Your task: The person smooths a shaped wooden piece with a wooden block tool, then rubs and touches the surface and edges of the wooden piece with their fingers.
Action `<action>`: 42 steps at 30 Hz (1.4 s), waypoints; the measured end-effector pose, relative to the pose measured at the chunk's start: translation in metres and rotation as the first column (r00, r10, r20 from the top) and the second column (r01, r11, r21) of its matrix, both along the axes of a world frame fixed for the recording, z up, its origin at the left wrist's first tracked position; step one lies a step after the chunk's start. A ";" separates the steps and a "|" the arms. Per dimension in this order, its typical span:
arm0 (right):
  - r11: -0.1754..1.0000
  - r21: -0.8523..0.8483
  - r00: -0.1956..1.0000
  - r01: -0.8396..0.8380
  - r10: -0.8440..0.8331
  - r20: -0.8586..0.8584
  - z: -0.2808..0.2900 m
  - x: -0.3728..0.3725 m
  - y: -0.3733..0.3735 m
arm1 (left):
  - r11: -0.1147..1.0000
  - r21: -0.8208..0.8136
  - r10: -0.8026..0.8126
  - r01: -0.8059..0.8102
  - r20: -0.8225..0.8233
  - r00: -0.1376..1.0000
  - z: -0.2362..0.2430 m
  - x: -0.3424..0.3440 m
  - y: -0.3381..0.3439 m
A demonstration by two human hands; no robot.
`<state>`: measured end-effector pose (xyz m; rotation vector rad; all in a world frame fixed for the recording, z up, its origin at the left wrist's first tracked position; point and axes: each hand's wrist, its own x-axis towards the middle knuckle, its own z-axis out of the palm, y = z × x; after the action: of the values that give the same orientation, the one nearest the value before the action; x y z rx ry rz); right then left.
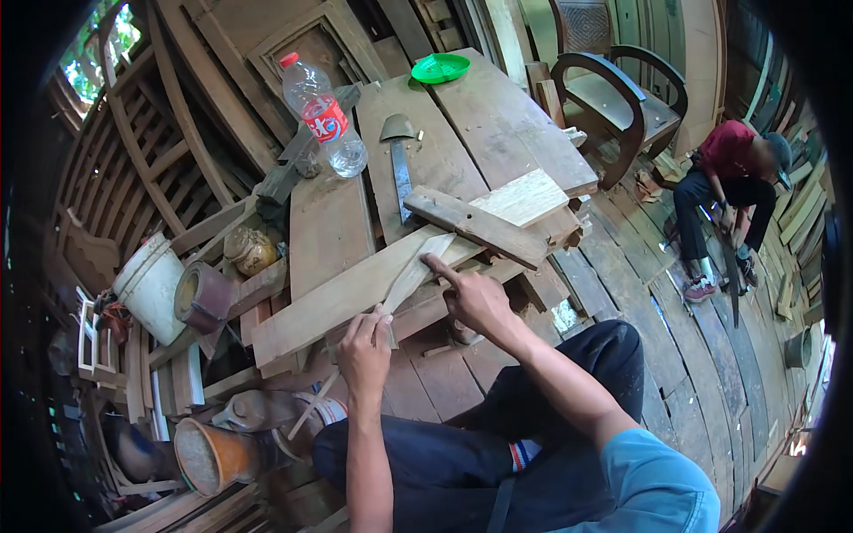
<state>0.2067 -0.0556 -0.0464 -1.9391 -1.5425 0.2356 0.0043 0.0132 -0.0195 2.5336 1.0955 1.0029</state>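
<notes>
A thin, pale wooden strip [410, 272], pointed at its far end, lies slantwise over a long light-coloured plank [324, 309] at the table's near edge. My left hand [364, 348] is closed in a pinch on the strip's near end. Across from it, my right hand [475, 300] lays a stretched index finger on the strip, with the other fingers loosely bent and partly hidden underneath. A brown wooden bar [475, 226] crosses the plank just beyond the strip's tip. Behind it lies a flat metal blade [400, 178] with a rounded wooden head.
On the wooden table [524, 124] stand a plastic bottle [327, 120] with a red cap and a green dish [441, 67]. Buckets [151, 286] and scrap wood crowd the left. An armchair [613, 98] stands behind. At the right, another person [733, 191] sits bent over a saw [732, 284].
</notes>
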 end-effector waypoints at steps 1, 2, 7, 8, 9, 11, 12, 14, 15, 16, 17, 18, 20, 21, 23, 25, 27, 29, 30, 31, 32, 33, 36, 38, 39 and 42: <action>1.000 -0.011 1.000 -0.021 0.020 -0.019 0.001 -0.004 -0.003 | 1.000 0.001 0.003 -0.003 0.004 1.000 -0.001 0.000 0.000; 0.999 -0.021 0.998 -0.042 0.041 -0.041 0.003 -0.016 -0.006 | 1.000 -0.005 0.012 -0.012 -0.015 1.000 -0.001 -0.003 0.001; 0.993 0.035 0.993 -0.112 0.111 0.050 0.002 -0.030 -0.002 | 0.998 -0.052 0.017 -0.019 -0.030 0.999 -0.001 -0.006 0.001; 0.998 -0.027 0.997 -0.061 0.062 0.040 0.014 -0.021 -0.002 | 1.000 -0.026 0.012 -0.013 -0.017 1.000 0.000 -0.004 0.001; 1.000 0.004 0.999 -0.023 0.023 0.024 0.012 -0.011 0.001 | 1.000 -0.001 0.007 -0.007 -0.003 1.000 0.000 -0.004 0.001; 0.999 0.047 1.000 0.025 -0.026 0.013 0.008 0.002 0.003 | 1.000 0.002 0.007 -0.007 -0.014 1.000 0.001 -0.002 0.000; 0.999 0.048 1.000 0.024 -0.025 0.017 0.005 -0.001 0.000 | 1.000 0.004 0.005 -0.005 -0.029 1.000 0.001 -0.002 0.000; 0.996 -0.058 0.998 -0.067 0.067 0.002 0.009 -0.022 -0.005 | 1.000 -0.006 0.005 -0.005 -0.026 1.000 -0.001 -0.004 0.002; 0.990 -0.054 0.991 -0.134 0.134 -0.008 0.003 -0.030 -0.004 | 1.000 -0.018 0.003 -0.003 -0.025 1.000 -0.002 -0.004 0.003; 0.987 -0.043 0.988 -0.155 0.154 -0.018 0.004 -0.039 -0.005 | 1.000 -0.019 0.001 -0.001 -0.028 1.000 -0.002 -0.005 0.003; 0.989 -0.040 0.989 -0.145 0.145 -0.003 0.005 -0.036 -0.003 | 1.000 -0.007 -0.009 0.009 -0.009 1.000 -0.001 -0.005 0.003; 0.990 -0.037 0.991 -0.134 0.135 0.012 0.005 -0.030 0.000 | 1.000 0.005 -0.018 0.018 0.010 1.000 -0.001 -0.004 0.003; 0.999 0.039 0.999 -0.015 0.017 -0.042 0.008 -0.008 0.005 | 1.000 0.015 -0.014 0.014 -0.004 1.000 0.000 -0.004 0.003; 0.997 0.071 0.999 0.034 -0.032 -0.023 0.007 0.004 0.006 | 1.000 0.023 -0.013 0.014 -0.012 1.000 0.001 -0.002 0.002; 0.998 0.055 0.997 0.031 -0.027 -0.076 0.004 0.006 0.006 | 1.000 0.021 -0.011 0.012 -0.014 1.000 0.001 -0.002 0.002; 0.999 -0.036 0.999 -0.018 0.019 0.029 0.005 -0.017 0.001 | 1.000 0.014 -0.006 0.007 -0.020 1.000 0.001 -0.003 0.001; 0.991 -0.066 0.993 -0.117 0.118 0.005 0.004 -0.036 -0.001 | 0.995 -0.098 0.026 -0.029 -0.027 0.999 0.003 -0.003 0.000; 0.986 -0.096 0.991 -0.133 0.134 0.004 0.012 -0.037 -0.002 | 0.997 -0.079 0.017 -0.018 -0.012 1.000 0.004 -0.003 0.000; 0.990 -0.098 0.995 -0.102 0.103 0.001 0.013 -0.025 0.001 | 0.998 -0.057 0.007 -0.006 0.005 1.000 0.004 -0.004 0.000; 0.999 0.000 0.998 -0.039 0.039 -0.051 0.004 -0.008 0.005 | 0.998 -0.057 0.003 -0.002 0.009 1.000 0.003 -0.002 0.000; 0.997 -0.058 0.997 0.041 -0.045 -0.057 0.014 0.003 0.007 | 1.000 -0.026 -0.009 0.009 -0.007 1.000 0.002 -0.002 0.001; 0.997 -0.060 0.994 0.042 -0.048 -0.103 0.013 0.005 0.008 | 1.000 0.004 -0.020 0.021 -0.021 1.000 0.001 -0.002 0.002; 0.997 -0.079 0.997 -0.021 0.014 -0.082 0.014 -0.011 0.000 | 0.998 -0.067 0.003 -0.005 -0.029 1.000 0.006 0.000 -0.002; 0.979 -0.092 0.983 -0.181 0.177 -0.050 0.014 -0.033 -0.005 | 0.996 -0.084 0.005 -0.007 -0.020 1.000 0.005 -0.002 -0.001; 0.976 -0.120 0.983 -0.182 0.179 -0.036 0.017 -0.034 -0.004 | 0.995 -0.099 0.014 -0.015 -0.013 1.000 0.004 -0.004 -0.001; 0.995 -0.077 0.998 -0.067 0.068 0.007 0.010 -0.011 0.005 | 1.000 0.016 -0.027 0.027 -0.013 1.000 0.003 -0.004 0.001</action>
<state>0.1962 -0.0506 -0.0365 -1.9514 -1.6285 0.3194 0.0004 0.0145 -0.0163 2.5644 1.0580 0.9941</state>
